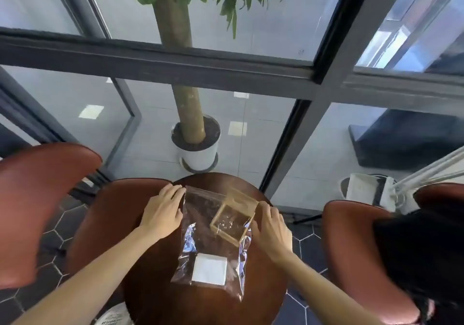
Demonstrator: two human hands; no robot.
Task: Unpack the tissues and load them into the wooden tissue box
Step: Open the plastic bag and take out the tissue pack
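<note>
A clear plastic bag lies on a small round dark wooden table. Inside it, at the far end, sits the wooden tissue box, a light wood frame with see-through sides. A white square stack of tissues lies in the bag's near end. My left hand rests at the bag's far left corner, fingers touching its edge. On the other side, my right hand presses against the box's right side through the plastic. Whether either hand pinches the bag is unclear.
Brown leather chairs stand to the left, behind the table and to the right. Beyond a glass wall stands a potted tree. A white lamp arm reaches in from the right. The floor has dark hexagonal tiles.
</note>
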